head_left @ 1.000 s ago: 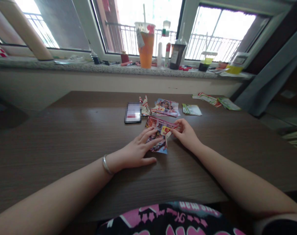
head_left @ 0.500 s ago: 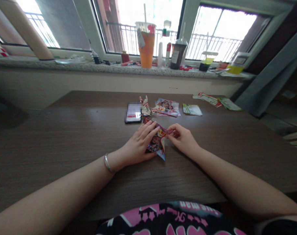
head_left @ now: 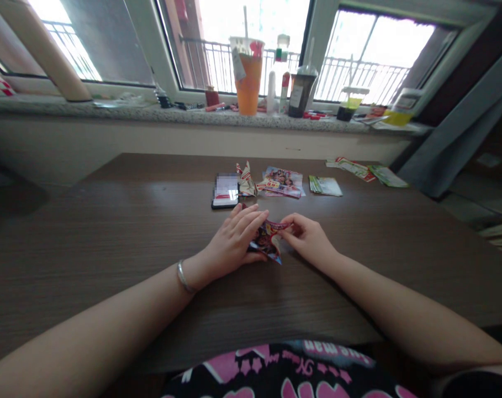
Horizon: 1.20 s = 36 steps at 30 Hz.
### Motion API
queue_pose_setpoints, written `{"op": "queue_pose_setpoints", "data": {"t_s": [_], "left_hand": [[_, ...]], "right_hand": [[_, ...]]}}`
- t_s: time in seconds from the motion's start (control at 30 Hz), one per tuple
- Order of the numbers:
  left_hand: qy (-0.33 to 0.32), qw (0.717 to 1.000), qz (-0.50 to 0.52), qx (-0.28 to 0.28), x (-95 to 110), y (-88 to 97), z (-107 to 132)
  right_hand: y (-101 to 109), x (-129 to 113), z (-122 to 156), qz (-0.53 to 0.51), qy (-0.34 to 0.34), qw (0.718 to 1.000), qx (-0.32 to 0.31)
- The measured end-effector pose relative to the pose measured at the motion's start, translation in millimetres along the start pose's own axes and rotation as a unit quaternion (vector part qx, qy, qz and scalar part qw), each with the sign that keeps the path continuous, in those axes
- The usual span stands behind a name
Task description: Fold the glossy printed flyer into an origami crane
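A colourful printed paper sheet (head_left: 268,241), partly folded, lies on the dark wooden table (head_left: 110,221) between my hands. My left hand (head_left: 233,240) rests on its left part, fingers stretched over the paper and pressing it down; a silver bracelet is on that wrist. My right hand (head_left: 305,237) pinches the paper's right edge between thumb and fingers. Most of the sheet is hidden under my left fingers.
Just beyond my hands lie a phone (head_left: 225,191), a small folded paper figure (head_left: 246,179) and several printed leaflets (head_left: 282,183). More leaflets (head_left: 365,170) lie at the far right. The windowsill carries an orange drink cup (head_left: 248,76), a dark cup (head_left: 298,94) and bottles.
The paper has been folded smaller, its right flap brought over towards the left. My left hand slid forward over it and my right hand moved in closer.
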<state>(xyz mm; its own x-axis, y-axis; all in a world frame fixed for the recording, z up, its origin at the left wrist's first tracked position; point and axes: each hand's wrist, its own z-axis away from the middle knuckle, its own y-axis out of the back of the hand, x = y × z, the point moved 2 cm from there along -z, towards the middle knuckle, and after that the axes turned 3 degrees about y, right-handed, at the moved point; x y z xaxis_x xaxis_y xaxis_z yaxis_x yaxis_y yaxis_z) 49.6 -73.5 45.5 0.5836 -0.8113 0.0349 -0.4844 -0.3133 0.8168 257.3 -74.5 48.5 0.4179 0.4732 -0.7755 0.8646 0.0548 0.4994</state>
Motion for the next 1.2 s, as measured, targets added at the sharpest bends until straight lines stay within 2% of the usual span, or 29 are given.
{"op": "queue_pose_setpoints", "data": {"t_s": [0.27,0.63,0.77,0.97,1.2], "left_hand": [[0.022,1.0,0.019,0.005,4.0,2.4,-0.1],[0.053,0.997,0.06,-0.017,7.3,6.6,-2.4],[0.05,0.997,0.051,-0.033,9.5,4.3,-2.1],[0.089,0.994,0.031,-0.046,5.0,1.1,-2.5],[0.13,0.991,0.016,-0.023,4.4,4.7,-3.6]], "right_hand": [[-0.5,1.3,0.9,0.001,-0.009,1.0,-0.007],[-1.4,-11.3,3.2,0.069,0.046,0.996,-0.031],[-1.8,-10.0,2.4,0.03,0.01,0.999,-0.012],[-2.1,-5.4,2.3,-0.016,-0.019,1.0,0.01],[-4.5,-0.7,1.1,-0.074,-0.033,0.996,0.028]]}}
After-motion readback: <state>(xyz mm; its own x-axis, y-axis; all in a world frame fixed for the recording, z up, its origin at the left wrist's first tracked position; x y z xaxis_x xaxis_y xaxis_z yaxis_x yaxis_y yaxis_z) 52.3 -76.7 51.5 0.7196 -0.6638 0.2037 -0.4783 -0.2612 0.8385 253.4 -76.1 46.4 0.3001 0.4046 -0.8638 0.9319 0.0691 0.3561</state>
